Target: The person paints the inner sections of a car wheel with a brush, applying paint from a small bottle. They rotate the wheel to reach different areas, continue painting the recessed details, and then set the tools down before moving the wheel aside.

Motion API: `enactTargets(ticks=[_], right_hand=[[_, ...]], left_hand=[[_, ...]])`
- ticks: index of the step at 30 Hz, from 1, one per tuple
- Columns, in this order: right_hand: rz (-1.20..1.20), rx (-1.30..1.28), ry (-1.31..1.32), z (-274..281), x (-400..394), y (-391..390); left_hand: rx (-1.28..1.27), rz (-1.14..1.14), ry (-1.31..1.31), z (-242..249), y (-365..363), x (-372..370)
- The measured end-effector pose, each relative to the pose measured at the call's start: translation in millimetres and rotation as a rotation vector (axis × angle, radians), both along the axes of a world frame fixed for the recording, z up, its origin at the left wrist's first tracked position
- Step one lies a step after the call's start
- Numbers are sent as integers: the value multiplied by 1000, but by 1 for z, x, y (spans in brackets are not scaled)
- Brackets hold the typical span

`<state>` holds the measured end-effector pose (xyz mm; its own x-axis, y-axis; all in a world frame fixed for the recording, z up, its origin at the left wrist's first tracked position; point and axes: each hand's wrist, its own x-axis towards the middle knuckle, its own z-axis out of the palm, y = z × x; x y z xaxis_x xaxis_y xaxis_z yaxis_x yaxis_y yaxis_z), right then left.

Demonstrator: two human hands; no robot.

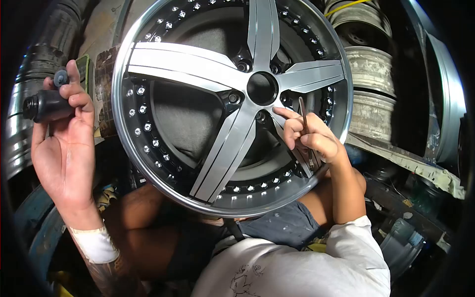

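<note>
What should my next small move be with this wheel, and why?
Probably bring the slim tool in to the wheel beside the centre hole. Your right hand holds the tool, and its index finger is right by that hole, so it seems well placed. Your left hand keeps the small black bottle apart from the wheel.

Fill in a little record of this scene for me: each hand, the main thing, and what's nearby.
Left hand: holding a small black bottle and a round cap-like piece
Right hand: holding a thin stick, index fingertip near the wheel's centre
Wheel: five spokes, shiny rim, above the lap
Nearby: stacked wheels, to the right
</note>
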<state>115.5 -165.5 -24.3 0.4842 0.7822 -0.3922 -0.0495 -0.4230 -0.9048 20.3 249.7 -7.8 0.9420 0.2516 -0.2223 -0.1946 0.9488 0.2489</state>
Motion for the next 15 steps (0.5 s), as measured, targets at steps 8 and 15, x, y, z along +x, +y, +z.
enactTargets(ticks=[8,15], right_hand=[[106,-52,-118,0,4,4],[189,3,-199,4,3,7]], left_hand=[[55,27,37,-3,-2,-2],[60,15,33,0,-6,-3]])
